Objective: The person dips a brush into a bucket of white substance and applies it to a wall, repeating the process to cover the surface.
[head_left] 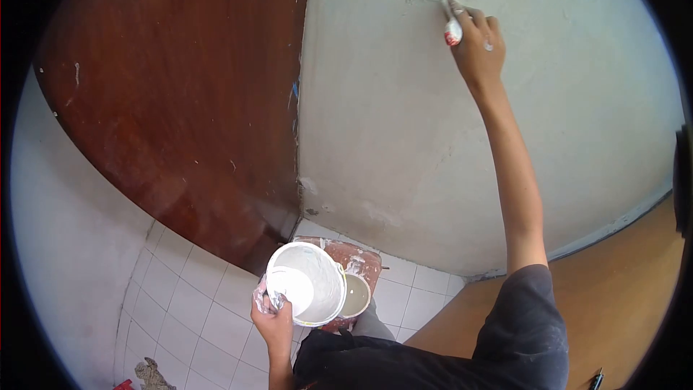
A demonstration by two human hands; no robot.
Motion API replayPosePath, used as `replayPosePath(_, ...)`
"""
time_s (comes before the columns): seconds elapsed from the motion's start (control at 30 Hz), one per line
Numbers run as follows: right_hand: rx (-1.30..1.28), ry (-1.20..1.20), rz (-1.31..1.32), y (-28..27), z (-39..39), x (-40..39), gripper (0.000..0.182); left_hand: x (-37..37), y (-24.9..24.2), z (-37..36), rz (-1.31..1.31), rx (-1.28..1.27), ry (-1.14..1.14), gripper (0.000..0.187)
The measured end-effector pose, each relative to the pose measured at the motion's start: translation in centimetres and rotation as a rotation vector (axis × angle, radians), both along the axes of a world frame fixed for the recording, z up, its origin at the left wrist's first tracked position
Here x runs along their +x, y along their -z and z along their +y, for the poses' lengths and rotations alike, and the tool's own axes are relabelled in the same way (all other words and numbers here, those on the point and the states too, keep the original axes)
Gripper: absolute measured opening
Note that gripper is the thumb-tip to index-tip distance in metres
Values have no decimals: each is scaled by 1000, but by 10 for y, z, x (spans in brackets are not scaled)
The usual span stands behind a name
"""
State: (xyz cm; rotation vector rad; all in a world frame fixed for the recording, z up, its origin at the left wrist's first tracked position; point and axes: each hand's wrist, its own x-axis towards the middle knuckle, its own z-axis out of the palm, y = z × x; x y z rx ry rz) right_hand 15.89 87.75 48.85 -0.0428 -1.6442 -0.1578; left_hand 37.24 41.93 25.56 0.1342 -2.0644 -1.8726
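Observation:
My right hand is raised against the pale wall, its fingers closed round a paint-smeared tool with a white and red handle. A rough patch of plaster shows on the wall just left of it. Low in the view, my left hand grips the rim of a white bucket, with whitish smears on its fingers. White material lies in the bucket. Beside it, a smaller container with greyish contents rests on a stained reddish-brown stool.
A dark red-brown wooden door fills the upper left. White floor tiles lie below. A brown wooden surface is at the lower right. A crumpled rag and a red object lie at the bottom left.

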Motion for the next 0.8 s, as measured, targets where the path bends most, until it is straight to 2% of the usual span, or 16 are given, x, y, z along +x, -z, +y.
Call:
replayPosePath(0.03,23,20,24,8,4,-8,49,1,0,1,-21,-1,-18,53)
replayPosePath(0.13,23,130,-145,94,-8,-42,47,4,4,-1,-96,0,-55,54)
replayPosePath(0.27,63,-173,-358,256,-71,-70,41,4,9,-5,-137,-61,-57,47)
replayPosePath(0.37,-75,-307,-666,306,-91,-78,37,6,15,-10,-159,-82,-70,47)
replayPosePath(0.47,-188,-293,-682,267,-67,-86,33,6,7,-6,-164,-64,-51,47)
replayPosePath(0.67,-96,-176,-113,78,-15,-67,31,5,6,-1,-140,-36,-86,47)
replayPosePath(0.73,-73,-70,-19,49,-12,-62,35,5,9,-3,-114,-41,-81,47)
replayPosePath(0.8,-57,38,-22,50,-14,-67,44,4,12,-4,-99,-40,-77,47)
